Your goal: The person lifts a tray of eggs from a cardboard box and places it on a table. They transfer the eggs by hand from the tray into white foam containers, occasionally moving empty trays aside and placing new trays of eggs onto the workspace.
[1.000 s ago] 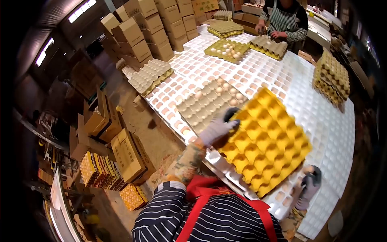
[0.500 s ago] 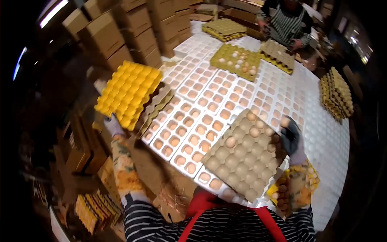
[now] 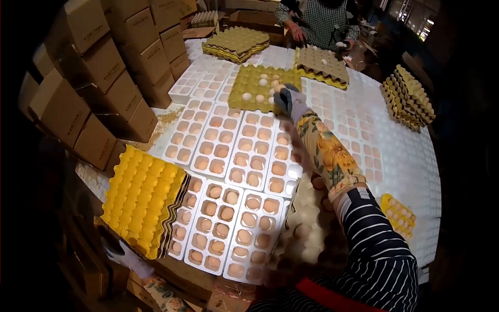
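My right hand [image 3: 290, 100], in a dark-palmed glove, reaches across to the olive egg tray [image 3: 244, 83]. Its fingers are closed around an egg [image 3: 279, 89] just above that tray, where several other eggs lie. Down at the left, my gloved left hand [image 3: 125, 258] has its fingers stretched out beside the lower edge of a stack of egg trays with a yellow one on top [image 3: 143, 195]. A brown egg tray [image 3: 299, 226] with a few eggs lies under my right arm, partly shadowed and blurred.
White plastic egg packs [image 3: 241, 195] filled with eggs cover much of the table. More tray stacks [image 3: 236, 42] stand at the back and right [image 3: 408, 96]. Cardboard boxes [image 3: 93, 67] are piled at the left. A person [image 3: 325, 23] works across the table.
My right hand has moved from beside the brown tray to the far olive tray. The yellow-topped stack sits lower in view, and my left hand has shifted below it. The view has turned.
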